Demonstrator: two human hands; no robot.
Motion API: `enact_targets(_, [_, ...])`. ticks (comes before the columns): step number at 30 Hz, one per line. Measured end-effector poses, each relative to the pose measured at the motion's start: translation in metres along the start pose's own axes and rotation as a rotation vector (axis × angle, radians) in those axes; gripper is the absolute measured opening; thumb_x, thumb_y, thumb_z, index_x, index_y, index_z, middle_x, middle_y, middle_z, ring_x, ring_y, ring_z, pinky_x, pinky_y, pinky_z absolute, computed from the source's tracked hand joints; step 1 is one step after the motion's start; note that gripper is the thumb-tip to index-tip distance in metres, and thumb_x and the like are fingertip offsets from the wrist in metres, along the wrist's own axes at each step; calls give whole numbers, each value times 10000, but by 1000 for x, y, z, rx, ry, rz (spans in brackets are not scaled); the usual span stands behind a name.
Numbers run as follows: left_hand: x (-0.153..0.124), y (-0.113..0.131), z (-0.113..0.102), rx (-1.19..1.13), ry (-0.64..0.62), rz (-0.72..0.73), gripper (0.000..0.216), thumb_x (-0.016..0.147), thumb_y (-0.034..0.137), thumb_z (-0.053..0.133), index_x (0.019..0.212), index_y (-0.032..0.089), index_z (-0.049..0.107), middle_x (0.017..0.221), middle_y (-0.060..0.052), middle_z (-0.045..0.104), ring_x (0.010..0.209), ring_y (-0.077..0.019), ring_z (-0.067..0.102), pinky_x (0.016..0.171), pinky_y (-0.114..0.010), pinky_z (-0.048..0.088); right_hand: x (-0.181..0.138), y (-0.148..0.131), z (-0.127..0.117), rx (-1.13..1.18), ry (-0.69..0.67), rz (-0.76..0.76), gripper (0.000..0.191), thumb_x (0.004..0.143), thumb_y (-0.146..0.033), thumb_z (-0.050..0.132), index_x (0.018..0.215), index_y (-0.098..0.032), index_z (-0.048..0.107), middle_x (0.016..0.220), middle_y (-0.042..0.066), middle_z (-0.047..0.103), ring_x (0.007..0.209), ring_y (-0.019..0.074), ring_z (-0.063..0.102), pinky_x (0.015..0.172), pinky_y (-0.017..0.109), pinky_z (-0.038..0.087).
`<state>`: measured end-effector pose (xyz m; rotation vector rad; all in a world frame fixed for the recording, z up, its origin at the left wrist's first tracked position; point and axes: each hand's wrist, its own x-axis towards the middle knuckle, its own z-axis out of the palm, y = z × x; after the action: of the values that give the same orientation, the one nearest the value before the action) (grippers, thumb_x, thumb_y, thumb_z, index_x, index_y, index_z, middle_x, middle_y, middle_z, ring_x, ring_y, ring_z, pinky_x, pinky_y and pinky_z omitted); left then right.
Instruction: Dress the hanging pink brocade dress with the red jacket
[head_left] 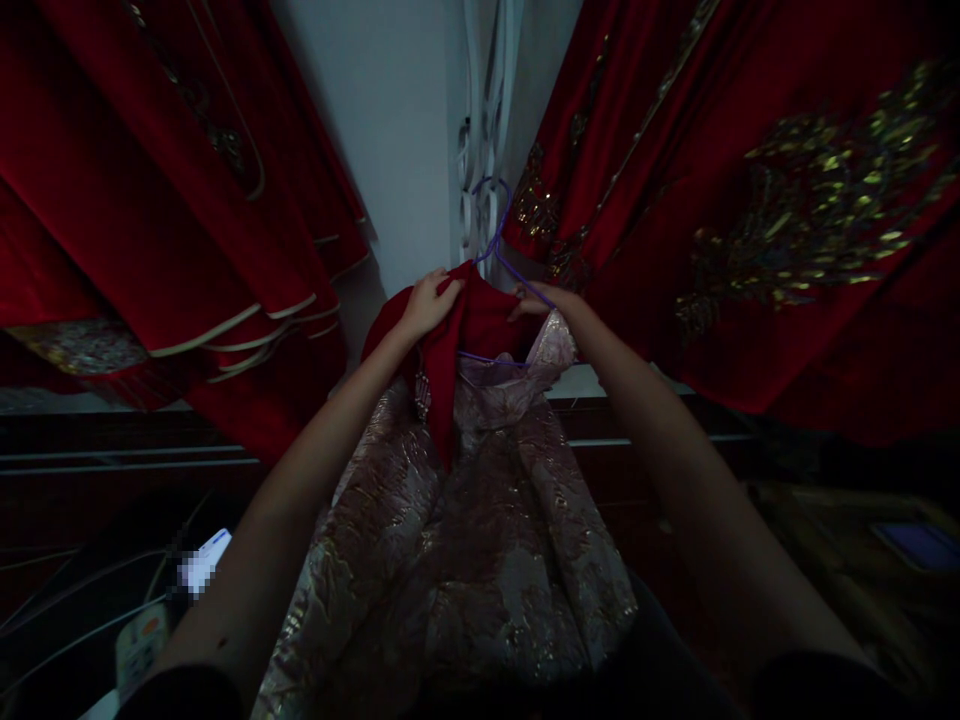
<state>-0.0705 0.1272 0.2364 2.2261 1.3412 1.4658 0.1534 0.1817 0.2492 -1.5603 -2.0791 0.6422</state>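
Observation:
A garment with a red outer side (469,330) and a pale gold brocade lining (487,540) hangs from a purple wire hanger (499,240), whose hook catches a white metal grille (484,120). My left hand (429,300) is closed on the red fabric at the garment's left shoulder. My right hand (544,302) rests at the right shoulder, fingers curled on the cloth and the hanger's arm. The brocade spreads down toward me between my forearms.
Red velvet garments with cream trim (187,250) hang at the left, red ones with gold embroidery (787,220) at the right. A grey wall (390,130) lies behind. A dark ledge (637,420) runs below. A remote control (139,640) and cables lie at lower left.

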Motion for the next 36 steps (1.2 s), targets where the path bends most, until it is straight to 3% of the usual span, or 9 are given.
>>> enact_targets(4, [-10,0,-1,325,-2,166,318,884,380,398,819,159,617,935,-120,567,991,-258,525,887,-399,380,1,7,-15,-46,535,19,193,556,-249,698,715,-211,596,682,20,590,707,210,564,681,353,454])
enact_targets(10, [-17,1,2,529,16,206,308,890,385,397,936,152,593,1028,-157,545,1071,-304,483,911,-432,343,-37,38,-43,-100,782,29,107,666,-210,567,772,-214,577,774,62,602,770,243,574,753,404,444])
enact_targets(13, [-19,4,11,585,34,199,292,891,367,399,956,146,579,1039,-169,538,1077,-315,478,900,-435,343,-66,60,-54,-155,790,128,185,660,-168,550,833,-216,594,775,71,598,749,250,564,727,419,452])
enact_targets(18, [-20,12,13,658,-7,162,270,893,334,399,987,137,557,1053,-175,528,1080,-316,478,901,-438,342,-92,85,-66,-310,872,158,255,672,-132,512,901,-194,606,992,112,571,851,247,566,754,404,456])
enact_targets(22, [-19,14,7,748,-62,140,246,890,308,406,1009,139,541,1061,-173,529,1083,-311,477,903,-437,346,-99,99,-73,-305,886,244,236,669,-191,550,885,-174,641,897,108,616,806,241,581,712,362,451])
enact_targets(25, [-21,14,9,765,-43,101,249,888,313,407,1011,142,541,1073,-175,528,1088,-311,474,903,-437,346,-108,100,-68,-267,859,179,252,670,-237,575,907,-188,645,838,80,646,754,223,593,685,328,444])
enact_targets(29, [-26,14,21,723,18,44,257,881,314,413,1023,144,544,1094,-177,524,1096,-318,466,906,-445,344,-115,86,-42,-163,671,-33,276,696,-306,596,930,-162,623,792,52,663,704,184,596,666,279,438])
enact_targets(32, [-30,18,29,676,78,3,264,882,315,410,1029,148,551,1098,-166,527,1096,-315,465,908,-445,348,-114,64,-12,-55,480,-195,305,817,-421,482,857,-150,615,774,52,662,690,167,589,647,256,430])
enact_targets(36, [-34,25,35,616,176,-59,272,884,321,401,1018,152,568,1104,-159,532,1112,-317,458,920,-459,347,-113,19,34,-178,482,-205,412,907,-476,323,884,-160,587,761,73,658,669,178,590,643,262,408])
